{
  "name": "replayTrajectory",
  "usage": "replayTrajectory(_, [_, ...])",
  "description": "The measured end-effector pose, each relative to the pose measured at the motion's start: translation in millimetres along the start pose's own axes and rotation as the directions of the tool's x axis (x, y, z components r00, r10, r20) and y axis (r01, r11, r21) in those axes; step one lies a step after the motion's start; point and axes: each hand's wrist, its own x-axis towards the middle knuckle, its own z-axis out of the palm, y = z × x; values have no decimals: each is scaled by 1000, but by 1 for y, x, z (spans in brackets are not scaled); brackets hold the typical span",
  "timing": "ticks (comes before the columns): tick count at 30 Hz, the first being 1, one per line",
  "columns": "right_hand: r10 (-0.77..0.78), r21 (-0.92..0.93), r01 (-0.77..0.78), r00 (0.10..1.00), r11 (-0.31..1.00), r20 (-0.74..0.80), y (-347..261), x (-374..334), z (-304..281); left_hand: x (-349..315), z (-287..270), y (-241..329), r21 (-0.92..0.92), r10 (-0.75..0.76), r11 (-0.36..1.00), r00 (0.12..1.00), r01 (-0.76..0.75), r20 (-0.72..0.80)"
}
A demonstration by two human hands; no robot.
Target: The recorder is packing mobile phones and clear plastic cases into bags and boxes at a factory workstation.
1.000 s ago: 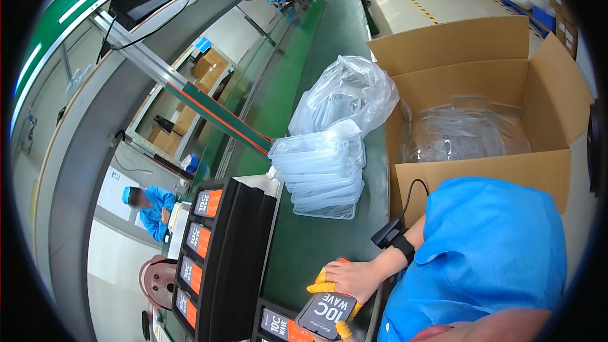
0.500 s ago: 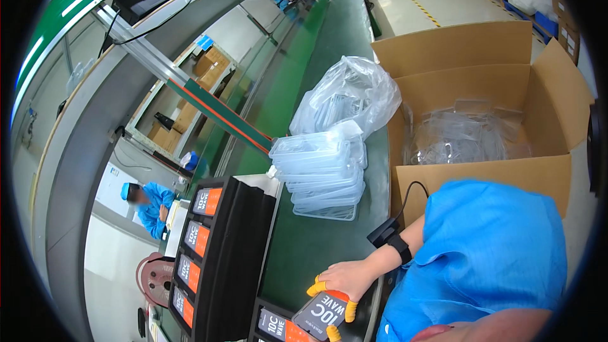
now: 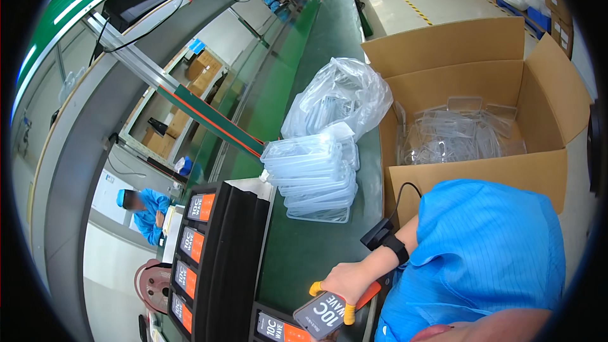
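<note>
Near the lower edge, my right hand is closed around a flat grey-and-orange box, with yellow finger cots on its fingertips. The held box is tilted and partly overlaps another grey-and-orange box, which lies in a black tray at the bottom edge. Only a sliver of what may be my left hand shows below the held box; its fingers are hidden. To the left, a stack of black foam trays stands with several similar boxes facing outward. My right wrist wears a black strap with a small device.
Clear plastic cases are stacked on the green bench, beside a clear plastic bag of more cases. An opened cardboard carton at right contains clear plastic pieces. A metal post rises behind. Another person sits at far left.
My right hand has turned over the held box, and an orange end now shows under the palm. A yellow fingertip at the box's lower edge has gone from sight. The view has shifted slightly.
</note>
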Motion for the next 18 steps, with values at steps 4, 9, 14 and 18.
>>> replayTrajectory(4, [119,172,-128,991,977,61,-1,2,8,10,-2,-39,363,100,922,989,-132,104])
replayTrajectory(9, [63,488,58,972,871,-227,-16,8,3,30,-1,-83,635,212,721,961,-278,180])
replayTrajectory(14, [108,558,72,953,826,-282,-25,10,0,40,-8,-88,670,267,664,942,-333,203])
replayTrajectory(18, [78,569,76,967,819,-241,-21,15,2,36,1,-86,713,384,645,923,-274,8])
